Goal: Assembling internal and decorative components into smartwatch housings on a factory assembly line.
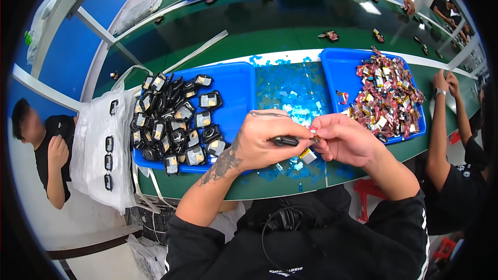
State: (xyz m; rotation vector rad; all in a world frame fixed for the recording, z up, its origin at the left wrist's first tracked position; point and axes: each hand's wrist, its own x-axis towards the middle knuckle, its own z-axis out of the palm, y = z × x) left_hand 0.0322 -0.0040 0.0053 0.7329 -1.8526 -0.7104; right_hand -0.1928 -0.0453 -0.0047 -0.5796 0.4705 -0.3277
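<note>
In front of me, my left hand (pixel 267 140) is closed around a small black rounded piece (pixel 285 140); its kind is partly hidden by the fingers. My right hand (pixel 345 139) pinches a small red circuit board (pixel 312 130), and the fingertips of both hands meet there. Just below the fingertips is a silver and yellow battery cell (pixel 308 156); whether it hangs from the board or lies on the table I cannot tell. To the left, a blue tray (pixel 237 93) holds many black device housings (pixel 176 124). At right, another blue tray (pixel 337 75) carries a heap of red boards with battery cells (pixel 386 96).
Blue scraps (pixel 290 85) litter the green table (pixel 249 189) between the trays. Behind runs a dark green conveyor belt (pixel 249 26) with scattered parts. White plastic sheeting (pixel 98 176) with several housings hangs at left. Co-workers sit at left and right; others' hands show across the belt.
</note>
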